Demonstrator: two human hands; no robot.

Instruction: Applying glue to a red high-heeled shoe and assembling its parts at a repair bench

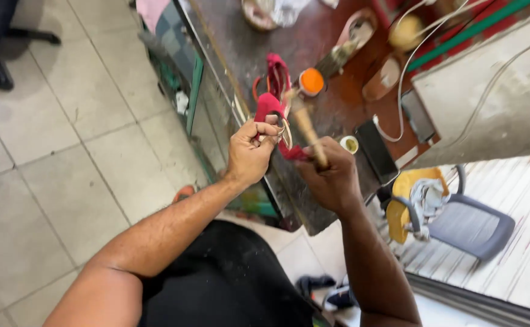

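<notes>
Right now your left hand [250, 152] is closed around a red strap piece [269, 104], thumb and fingers pinching it just above the edge of the workbench [259, 51]. A pale loop or ring hangs at that hand's fingertips, though it is too small to make out clearly. Your right hand [332, 179] is clenched around the wooden handle of a hammer [306, 121]; the handle rises from your fist toward the red piece, and its upper end sits just beside the strap, touching or nearly so; you cannot tell which. A further scrap of the same red material shows between your two hands, against the right fist.

The strap looks soft and matte, folded into curved loops, with more red loops behind it on the bench. The handle is light, rounded wood, worn smooth. The bench top is dark, scuffed and stained.

Just behind the red loops stands a small container with an orange lid [311, 82]. A brush [336, 59] lies beyond it, and tan sole-shaped pieces [381, 79] rest farther back. A dark phone [376, 150] and a small round pot [349, 144] lie near your right hand, with white cables [407, 66] trailing over the bench. To your right, well apart, stands a grey chair [470, 224] draped with cloth.
</notes>
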